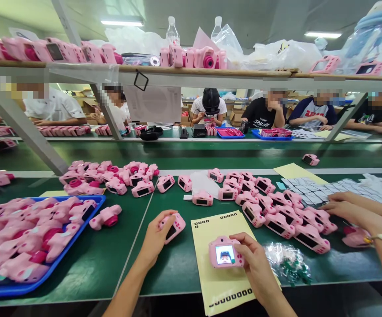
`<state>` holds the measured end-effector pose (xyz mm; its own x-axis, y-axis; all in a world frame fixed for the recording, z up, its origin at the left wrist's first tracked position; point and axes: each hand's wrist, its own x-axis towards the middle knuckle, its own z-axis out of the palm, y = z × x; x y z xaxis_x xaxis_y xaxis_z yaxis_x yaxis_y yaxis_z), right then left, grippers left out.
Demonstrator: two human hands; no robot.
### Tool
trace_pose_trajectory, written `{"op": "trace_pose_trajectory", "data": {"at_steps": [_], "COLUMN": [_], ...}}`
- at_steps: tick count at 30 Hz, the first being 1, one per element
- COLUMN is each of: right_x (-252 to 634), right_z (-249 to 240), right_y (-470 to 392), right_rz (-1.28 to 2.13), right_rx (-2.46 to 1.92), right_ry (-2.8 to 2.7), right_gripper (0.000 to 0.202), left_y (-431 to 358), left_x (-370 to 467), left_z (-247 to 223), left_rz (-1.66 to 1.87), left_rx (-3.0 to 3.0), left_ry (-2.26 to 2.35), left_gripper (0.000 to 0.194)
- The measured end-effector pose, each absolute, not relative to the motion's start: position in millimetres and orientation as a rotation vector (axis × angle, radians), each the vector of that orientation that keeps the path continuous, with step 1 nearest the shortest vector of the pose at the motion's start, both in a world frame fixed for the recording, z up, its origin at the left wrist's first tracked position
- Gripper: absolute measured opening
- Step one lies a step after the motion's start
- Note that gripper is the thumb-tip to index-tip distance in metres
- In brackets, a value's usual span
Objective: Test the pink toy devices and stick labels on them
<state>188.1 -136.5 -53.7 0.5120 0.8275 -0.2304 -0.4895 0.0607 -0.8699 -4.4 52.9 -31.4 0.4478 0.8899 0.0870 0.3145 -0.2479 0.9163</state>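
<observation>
My right hand (252, 255) grips the right end of a pink toy camera (213, 253), thumb by its buttons. Its lit screen shows part of a person, and it is held over a yellow sheet (204, 233) printed with rows of small black marks. To the left, my left hand (156, 233) is closed on a second pink toy camera (178, 225), tilted, its screen partly covered by the thumb. Just right of the sheet lie small clear plastic bags (286, 259) with green bits.
A blue tray (91, 220) heaped with pink cameras stands at left. More cameras (280, 224) crowd the green table at right, near a co-worker's hands (349, 209) and white labels (336, 188). A loaded shelf (243, 72) crosses overhead; people sit beyond the green conveyor belt (210, 154).
</observation>
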Motion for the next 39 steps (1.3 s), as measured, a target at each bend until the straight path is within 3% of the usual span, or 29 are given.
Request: {"op": "trace_pose_trajectory", "data": {"at_steps": [7, 39], "right_x": [190.7, 189.9], "right_z": [-54.9, -56.6], "right_y": [-135.0, -130.0], "right_rz": [1.003, 0.973], "right_rx": [-1.114, -1.163], "right_ry": [-0.370, -0.411], "right_gripper": [0.029, 0.030], "left_y": [-6.0, -29.9], "left_x": [3.0, 3.6], "left_z": [-14.8, -10.5], "left_rz": [0.660, 0.434], "left_rx": [1.094, 1.250], "left_ry": [0.895, 0.879], "left_gripper": [0.054, 0.052]}}
